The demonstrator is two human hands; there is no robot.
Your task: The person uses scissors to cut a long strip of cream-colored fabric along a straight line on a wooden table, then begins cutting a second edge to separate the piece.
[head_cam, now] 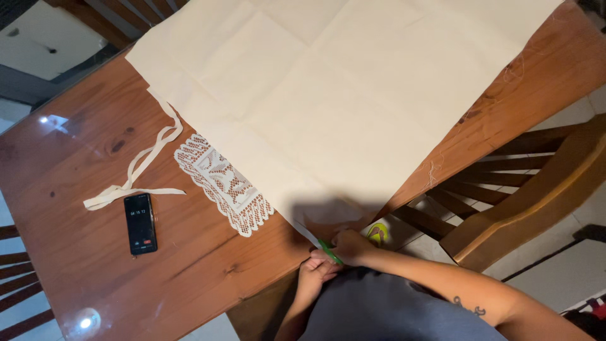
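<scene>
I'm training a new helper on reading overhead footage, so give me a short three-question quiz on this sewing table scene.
1. True or false: the phone lies on top of the cream fabric.
2. Which lies nearest the phone? A) the lace piece B) the fabric strip C) the wooden chair
3. What colour is the thin tool at the fabric's near corner, where the right hand and left hand meet?

Key:
1. False; it rests on the bare wooden table, apart from the fabric.
2. B.
3. Green; its exact kind is hard to tell.
</scene>
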